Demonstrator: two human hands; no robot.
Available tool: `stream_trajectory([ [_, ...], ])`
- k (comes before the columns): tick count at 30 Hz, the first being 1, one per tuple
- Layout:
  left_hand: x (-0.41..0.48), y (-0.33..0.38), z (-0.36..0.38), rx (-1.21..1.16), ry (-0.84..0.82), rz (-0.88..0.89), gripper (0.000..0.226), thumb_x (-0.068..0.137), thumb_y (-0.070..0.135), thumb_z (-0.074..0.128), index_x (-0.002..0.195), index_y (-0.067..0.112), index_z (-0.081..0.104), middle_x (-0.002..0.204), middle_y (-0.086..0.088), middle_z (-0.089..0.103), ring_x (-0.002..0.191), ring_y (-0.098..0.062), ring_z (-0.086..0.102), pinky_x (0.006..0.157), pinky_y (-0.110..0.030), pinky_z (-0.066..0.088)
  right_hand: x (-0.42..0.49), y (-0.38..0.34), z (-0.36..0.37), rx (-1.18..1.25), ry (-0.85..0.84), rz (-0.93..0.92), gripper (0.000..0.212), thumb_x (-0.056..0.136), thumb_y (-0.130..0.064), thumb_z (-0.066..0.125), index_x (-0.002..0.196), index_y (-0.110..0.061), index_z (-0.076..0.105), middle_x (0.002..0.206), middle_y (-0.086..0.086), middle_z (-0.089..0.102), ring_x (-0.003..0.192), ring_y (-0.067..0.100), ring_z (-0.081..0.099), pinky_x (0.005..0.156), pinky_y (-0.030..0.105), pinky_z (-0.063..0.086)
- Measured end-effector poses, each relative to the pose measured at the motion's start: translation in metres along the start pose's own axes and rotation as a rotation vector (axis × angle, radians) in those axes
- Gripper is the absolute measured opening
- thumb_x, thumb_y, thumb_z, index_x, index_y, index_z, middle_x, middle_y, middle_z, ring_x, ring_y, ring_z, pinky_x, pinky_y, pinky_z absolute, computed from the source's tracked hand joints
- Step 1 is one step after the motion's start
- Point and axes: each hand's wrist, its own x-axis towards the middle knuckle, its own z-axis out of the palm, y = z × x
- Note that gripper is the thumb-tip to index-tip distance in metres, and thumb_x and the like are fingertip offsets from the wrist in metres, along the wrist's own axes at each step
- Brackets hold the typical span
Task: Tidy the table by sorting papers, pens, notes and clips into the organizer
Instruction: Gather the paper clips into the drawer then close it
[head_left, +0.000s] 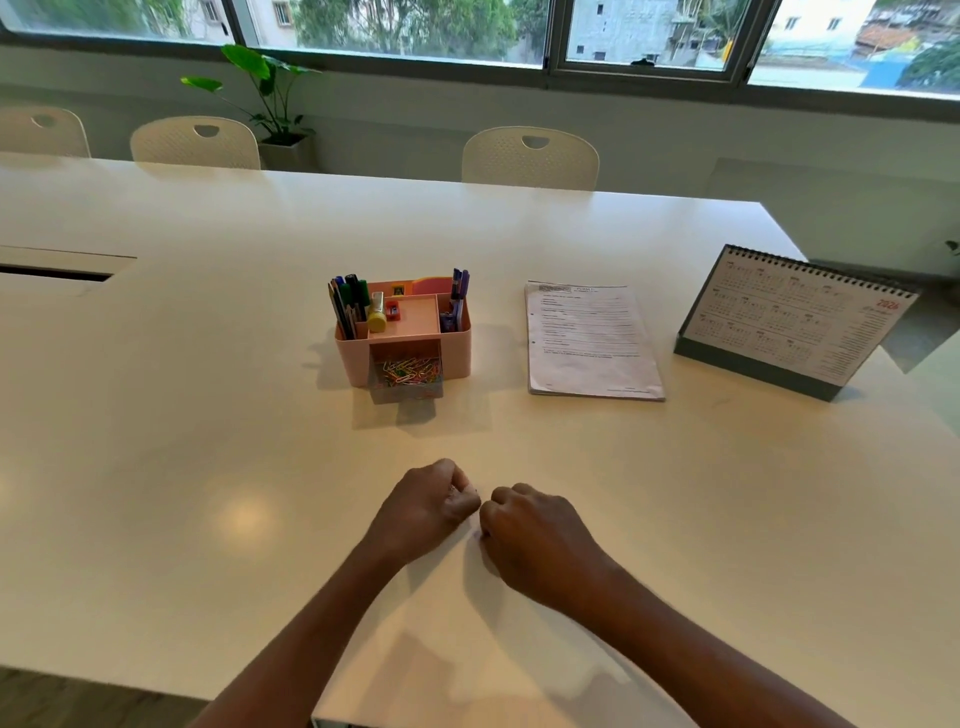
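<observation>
Left grip (434, 512) and right grip (535, 540) rest clenched on the tabletop (208, 467), nothing visible in either. The paper stack (589, 340) lies ahead and rightward, beside the organizer (457, 356), long axis running away; right grip is nearer.

The print on the papers (589, 338) and calendar (795, 317) was too small to read; curled fingers (460, 492) hid both palms from view.

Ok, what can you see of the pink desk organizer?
The pink plastic organizer stands upright on the white table, left of the papers. Coloured pens stand in its left and right compartments. Its clear front drawer is pulled partly out and holds coloured paper clips. Nothing else touches it.
</observation>
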Motion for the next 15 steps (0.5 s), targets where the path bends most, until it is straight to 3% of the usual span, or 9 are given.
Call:
stream_trajectory([
  [4, -0.008, 0.006, -0.011, -0.704, -0.103, -0.204, 0.019, 0.106, 0.023, 0.055, 0.089, 0.014, 0.054, 0.072, -0.001, 0.054, 0.054, -0.009, 0.044, 0.052, -0.024, 0.034, 0.005, 0.001, 0.004, 0.107, -0.067, 0.089, 0.023, 0.100, -0.033, 0.053, 0.094, -0.015, 0.067, 0.093, 0.002, 0.066, 0.081, 0.021, 0.062, 0.062, 0.035, 0.050],
  [7, -0.013, 0.007, -0.016, -1.063, -0.101, -0.231, 0.014, 0.107, 0.016, 0.050, 0.095, 0.011, 0.056, 0.085, -0.013, 0.066, 0.064, -0.017, 0.057, 0.062, -0.029, 0.046, 0.008, 0.008, 0.002, 0.453, -0.130, 0.207, 0.015, 0.095, -0.031, 0.069, 0.086, -0.019, 0.069, 0.081, -0.004, 0.067, 0.070, 0.016, 0.064, 0.062, 0.032, 0.054],
  [11, -0.013, 0.006, -0.016, -1.431, 0.044, -0.290, 0.007, 0.104, 0.006, 0.054, 0.110, 0.006, 0.057, 0.087, -0.013, 0.070, 0.074, -0.021, 0.070, 0.066, -0.026, 0.062, 0.014, 0.012, -0.011, 1.049, -0.125, 0.473, 0.010, 0.092, -0.016, 0.079, 0.093, -0.008, 0.073, 0.082, 0.010, 0.077, 0.075, 0.030, 0.076, 0.067, 0.035, 0.065],
  [15, -0.008, 0.006, -0.017, -1.625, 0.118, -0.372, 0.027, 0.103, 0.004, 0.053, 0.128, 0.004, 0.064, 0.098, -0.017, 0.076, 0.087, -0.026, 0.077, 0.076, -0.032, 0.066, 0.030, 0.011, -0.025, 1.208, -0.053, 0.514, 0.012, 0.092, -0.010, 0.079, 0.097, -0.002, 0.073, 0.084, 0.015, 0.078, 0.081, 0.036, 0.076, 0.071, 0.039, 0.066],
])
